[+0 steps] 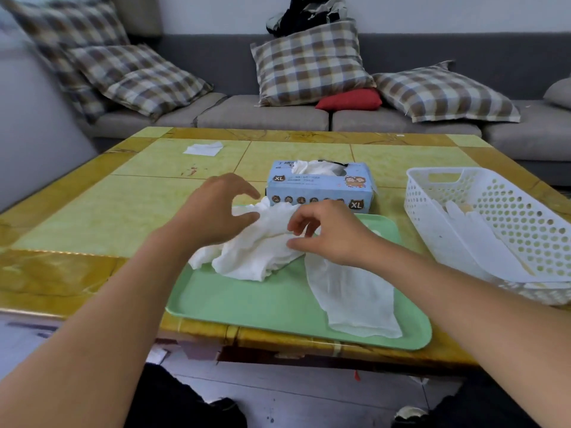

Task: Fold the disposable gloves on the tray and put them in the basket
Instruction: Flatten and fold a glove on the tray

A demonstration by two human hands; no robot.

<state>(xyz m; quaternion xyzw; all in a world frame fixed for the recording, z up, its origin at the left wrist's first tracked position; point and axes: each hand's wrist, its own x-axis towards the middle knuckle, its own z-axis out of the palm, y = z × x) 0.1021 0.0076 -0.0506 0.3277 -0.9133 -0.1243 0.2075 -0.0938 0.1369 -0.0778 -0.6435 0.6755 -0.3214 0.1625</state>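
A crumpled pile of white disposable gloves [259,251] lies on the far left part of the green tray [262,304]. One glove [352,291] lies spread flat on the tray's right side, its upper end under my right hand. My left hand [222,211] hovers over the pile's far end, thumb and forefinger spread apart and holding nothing. My right hand [327,233] has curled fingers and its thumb pinches the pile's right edge. The white perforated basket [432,173] stands to the right with folded gloves [482,239] inside.
A blue glove box [321,189] marked XL stands just behind the tray. A white tissue [204,148] lies at the table's far left. Beyond the yellow table [108,211] stands a grey sofa with checked cushions. The tray overhangs the near table edge slightly.
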